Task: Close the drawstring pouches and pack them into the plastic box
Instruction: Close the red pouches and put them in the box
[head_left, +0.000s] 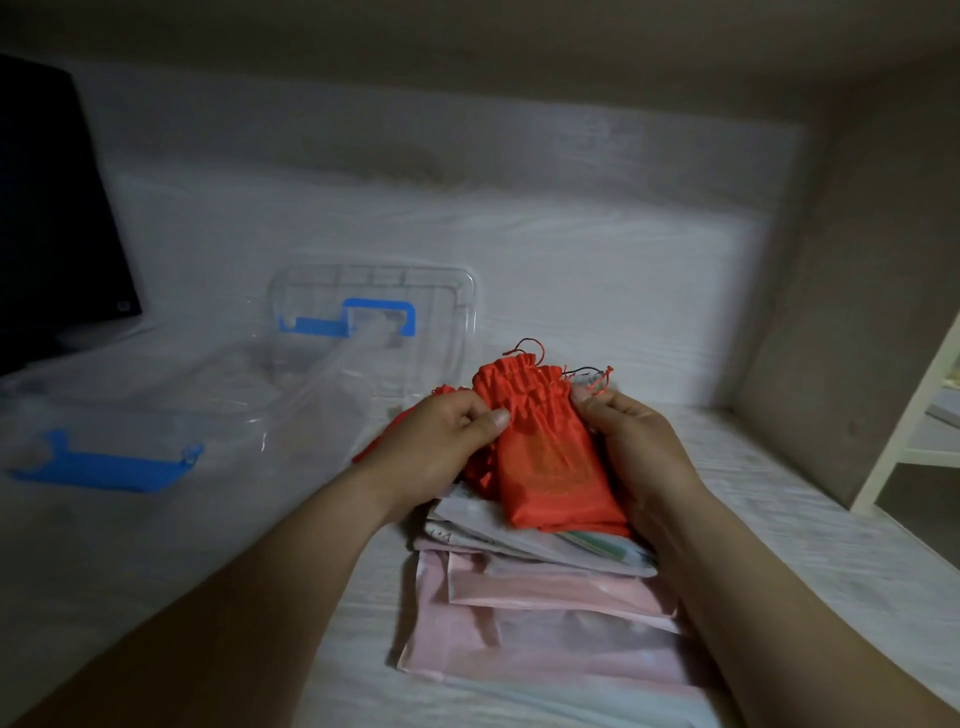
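Drawstring pouch, red fabric (550, 457): held between both hands just above a stack of flat pink and white packets (545, 597), in front of the person. Its long axis runs away from the person, with the gathered neck at the far end, tilted a little left, and the flat bottom nearest the body. Loose cord ends (592, 374) trail from the neck, which looks drawn in (blur prevents certainty). More red pouches (475, 467) sit behind and under it. Left hand (441, 436): fingers curled, thumb pressed on the pouch's left edge, gripping. Right hand (639, 441): fingers curled round the right edge near the neck, also gripping. Clear plastic box (156, 405), with blue latch: well apart, to the left of the hands, the left hand nearer. Its lid (379, 317), with blue handle, stands beyond the pouch. Judged next move: carry leftward.
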